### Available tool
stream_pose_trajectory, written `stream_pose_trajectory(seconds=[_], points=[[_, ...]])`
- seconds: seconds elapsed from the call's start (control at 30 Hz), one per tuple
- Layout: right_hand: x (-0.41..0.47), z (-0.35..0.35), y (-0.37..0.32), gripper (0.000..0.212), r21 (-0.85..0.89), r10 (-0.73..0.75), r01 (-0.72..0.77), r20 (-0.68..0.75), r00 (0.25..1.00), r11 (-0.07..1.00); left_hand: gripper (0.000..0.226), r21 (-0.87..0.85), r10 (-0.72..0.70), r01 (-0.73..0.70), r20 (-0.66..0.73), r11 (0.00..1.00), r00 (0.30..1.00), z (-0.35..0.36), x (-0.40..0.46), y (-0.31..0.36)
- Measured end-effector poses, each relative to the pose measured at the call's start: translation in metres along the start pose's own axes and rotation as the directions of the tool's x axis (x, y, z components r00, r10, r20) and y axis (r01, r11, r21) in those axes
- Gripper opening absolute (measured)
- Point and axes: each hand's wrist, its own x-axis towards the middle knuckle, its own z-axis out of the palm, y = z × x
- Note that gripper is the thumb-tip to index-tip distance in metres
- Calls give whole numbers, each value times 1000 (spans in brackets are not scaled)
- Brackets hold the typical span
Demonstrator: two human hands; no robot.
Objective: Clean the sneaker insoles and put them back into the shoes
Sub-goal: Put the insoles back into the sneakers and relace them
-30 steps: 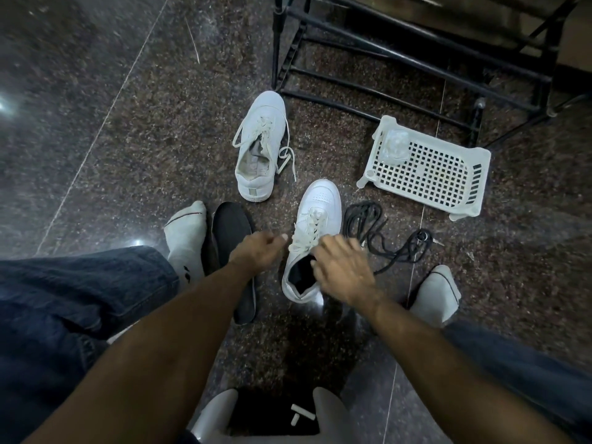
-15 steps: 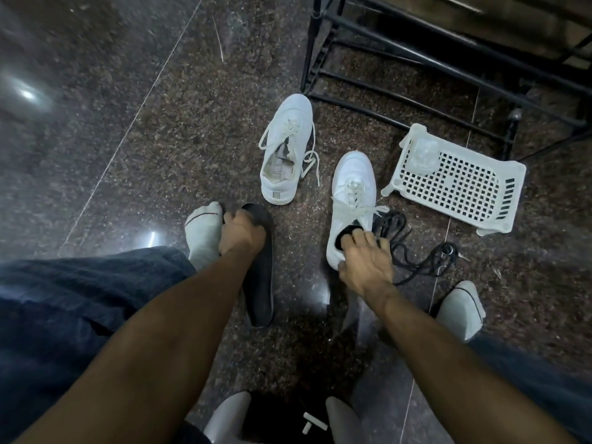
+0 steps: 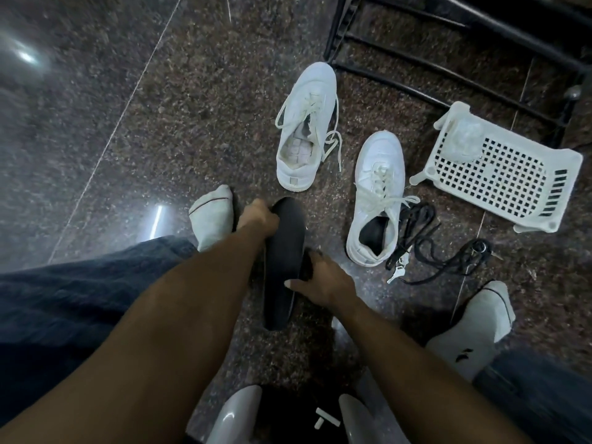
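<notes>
A long black insole [image 3: 283, 261] is held just above the dark stone floor, low in the middle of the view. My left hand [image 3: 258, 216] grips its toe end. My right hand [image 3: 320, 278] holds its right edge near the middle. Two white sneakers stand beyond it. The far sneaker [image 3: 306, 129] shows a pale bare footbed with no insole. The near sneaker [image 3: 376, 200], right of my hands, has a black insole [image 3: 373, 232] showing in its opening.
A white perforated plastic basket [image 3: 499, 169] lies at the right, before a black metal rack [image 3: 448, 43]. A black cord with keys [image 3: 429, 251] sprawls beside the near sneaker. My socked feet [image 3: 213, 214] [image 3: 474, 322] flank my hands. A grey stool edge [image 3: 237, 415] sits below.
My right hand left the near sneaker's opening and came left onto the loose insole. My left hand closed on its toe end. The view shifted so the shoes sit further right.
</notes>
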Motion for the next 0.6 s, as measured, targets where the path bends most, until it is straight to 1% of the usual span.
stream_pose_trajectory(seconds=[0.07,0.1,0.17,0.23,0.27,0.3,0.33,0.37,0.4,0.43,0.47,0.5,0.53,0.6], points=[[-1,4,-5,111,84,61,-60,-13,998,995,37,-49,14,-14,6,999,1000,-1,-4,5],[-3,6,-8,119,110,93,-88,-32,995,990,34,-107,9,-8,9,994,1000,-3,-8,9],[-9,10,-13,124,158,143,-124,-110,984,980,27,-214,11,-8,13,977,1000,-9,-12,17],[-15,8,-19,116,230,184,-129,-233,955,964,24,-274,30,-13,61,962,998,-19,-20,26],[-18,5,-20,108,267,198,-118,-295,935,956,20,-352,23,3,71,936,997,-22,-21,27],[-21,1,-22,98,295,204,-100,-346,916,950,14,-403,46,-9,82,915,996,-26,-25,29],[-24,-4,-24,90,312,200,-78,-384,902,947,13,-433,96,-68,42,899,995,-29,-25,28],[-26,-9,-25,83,328,196,-57,-408,892,943,24,-461,132,-136,-40,877,990,-30,-21,27],[-27,-14,-25,78,354,201,-38,-434,878,934,39,-392,209,-246,-134,887,969,-32,-18,26],[-28,-19,-26,73,394,217,-21,-462,860,919,48,-317,277,-330,-200,889,940,-35,-18,27],[-28,-23,-25,69,440,242,-3,-489,838,898,49,-238,333,-390,-246,890,910,-38,-16,31],[-27,-28,-24,67,483,267,18,-515,815,876,46,-149,382,-427,-257,892,888,-41,-17,37],[-25,-32,-22,65,519,294,31,-531,795,854,46,-26,431,-449,-237,893,871,-43,-12,41],[-22,-43,-17,65,580,339,45,-535,774,813,54,246,501,-470,-82,848,861,-42,-8,47]])
